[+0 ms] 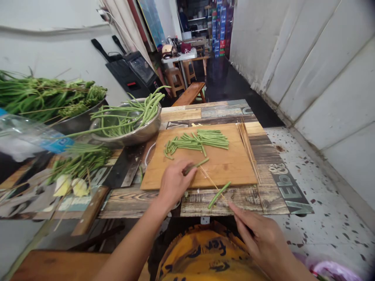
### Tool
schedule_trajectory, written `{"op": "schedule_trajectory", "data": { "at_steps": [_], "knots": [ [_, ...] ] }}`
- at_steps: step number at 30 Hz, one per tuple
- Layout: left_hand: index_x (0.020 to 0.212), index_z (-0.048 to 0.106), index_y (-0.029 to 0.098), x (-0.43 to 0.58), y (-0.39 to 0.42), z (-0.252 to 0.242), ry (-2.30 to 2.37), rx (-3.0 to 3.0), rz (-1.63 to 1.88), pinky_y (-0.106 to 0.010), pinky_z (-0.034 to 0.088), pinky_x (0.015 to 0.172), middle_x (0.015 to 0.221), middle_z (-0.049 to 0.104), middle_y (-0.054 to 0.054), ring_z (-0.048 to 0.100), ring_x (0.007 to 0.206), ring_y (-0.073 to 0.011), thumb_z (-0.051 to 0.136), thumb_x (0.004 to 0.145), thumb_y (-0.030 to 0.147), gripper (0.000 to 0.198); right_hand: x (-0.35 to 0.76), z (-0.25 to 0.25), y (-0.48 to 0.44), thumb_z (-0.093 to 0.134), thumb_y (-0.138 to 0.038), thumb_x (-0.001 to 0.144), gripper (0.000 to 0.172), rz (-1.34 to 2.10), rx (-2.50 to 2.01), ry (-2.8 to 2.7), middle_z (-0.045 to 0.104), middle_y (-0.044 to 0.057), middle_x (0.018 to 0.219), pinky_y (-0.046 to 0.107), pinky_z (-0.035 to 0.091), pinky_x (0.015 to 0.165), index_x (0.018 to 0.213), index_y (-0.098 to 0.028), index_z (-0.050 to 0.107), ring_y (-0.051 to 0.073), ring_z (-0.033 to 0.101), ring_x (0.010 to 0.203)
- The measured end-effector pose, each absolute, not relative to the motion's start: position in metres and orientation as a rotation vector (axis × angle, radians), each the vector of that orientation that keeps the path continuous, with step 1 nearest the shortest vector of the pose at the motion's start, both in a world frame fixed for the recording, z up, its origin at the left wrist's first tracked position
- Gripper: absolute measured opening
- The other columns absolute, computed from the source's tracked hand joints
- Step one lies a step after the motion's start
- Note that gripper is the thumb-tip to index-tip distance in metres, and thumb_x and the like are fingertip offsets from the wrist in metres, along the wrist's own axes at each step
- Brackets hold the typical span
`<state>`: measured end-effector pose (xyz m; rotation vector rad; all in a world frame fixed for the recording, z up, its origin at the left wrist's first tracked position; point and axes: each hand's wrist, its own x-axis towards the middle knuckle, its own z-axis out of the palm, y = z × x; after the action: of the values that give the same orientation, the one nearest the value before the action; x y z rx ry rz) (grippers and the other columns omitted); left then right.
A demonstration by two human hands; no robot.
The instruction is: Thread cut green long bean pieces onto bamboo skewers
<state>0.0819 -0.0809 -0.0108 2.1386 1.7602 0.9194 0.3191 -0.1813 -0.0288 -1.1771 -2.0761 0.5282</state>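
Wood-print table [266,156], lower centre — slim green bean piece [202,162] pinched by left hand [175,178], thin tan skewer [209,178] by right hand [260,230].

The left grip [175,179] holds a bean piece [202,162], the right grip [260,230] a skewer [209,179] carrying another piece [215,199].

Place: a food-preparation spot indoors, small eatery or home, cannot tell which
Wood-patterned table [265,150]: bears a cutting board [228,169] with cut green beans [212,139], a wooden-handled knife [93,208], a metal bowl [142,134] and heaped leafy greens [52,91]
Seating beyond: wooden bench [190,93], stools [175,80] by a white table [188,55]
Far end: stacked boxes [222,29] beside shelves [199,18]
Floor [284,144]: speckled near the table, dark and glossy farther off
Right wall [295,50]: pale, stained
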Motion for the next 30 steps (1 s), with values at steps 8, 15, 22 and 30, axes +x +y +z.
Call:
{"op": "schedule_trajectory", "data": {
  "at_steps": [8,15,22,30],
  "knots": [
    [0.083,0.07,0.019,0.081,-0.081,-0.013,1.754,2.069,0.979,-0.028,0.047,0.075,0.083,0.069,-0.004,0.061,0.08,-0.0159,0.054,0.082,0.024,0.017,0.316,-0.025,-0.18,0.041,-0.011,0.088,0.039,0.508,-1.172,-2.108,0.072,0.009,0.091,0.023,0.056,0.067,0.123,-0.015,0.057,0.015,0.069,0.074],
    [0.08,0.07,0.019,0.088,-0.083,-0.016,1.702,2.07,1.012,-0.028,0.047,0.074,0.081,0.069,-0.003,0.061,0.079,-0.0157,0.059,0.08,0.023,0.012,0.319,-0.028,-0.182,0.039,-0.01,0.088,0.042,0.536,-1.194,-2.14,0.071,0.009,0.097,0.023,0.055,0.072,0.127,-0.015,0.053,0.015,0.068,0.083],
    [0.078,0.069,0.018,0.089,-0.084,-0.015,1.71,2.077,1.029,-0.027,0.047,0.071,0.079,0.068,-0.004,0.06,0.076,-0.015,0.058,0.08,0.02,0.012,0.32,-0.028,-0.182,0.039,-0.01,0.088,0.041,0.532,-1.199,-2.13,0.072,0.009,0.095,0.024,0.056,0.069,0.126,-0.016,0.053,0.015,0.069,0.079],
    [0.079,0.069,0.018,0.089,-0.084,-0.017,1.68,2.082,1.077,-0.028,0.047,0.072,0.079,0.068,-0.005,0.06,0.078,-0.016,0.057,0.081,0.021,0.013,0.317,-0.027,-0.181,0.038,-0.01,0.088,0.041,0.543,-1.177,-2.157,0.071,0.011,0.097,0.026,0.057,0.07,0.125,-0.013,0.054,0.016,0.069,0.082]
  ]
}}
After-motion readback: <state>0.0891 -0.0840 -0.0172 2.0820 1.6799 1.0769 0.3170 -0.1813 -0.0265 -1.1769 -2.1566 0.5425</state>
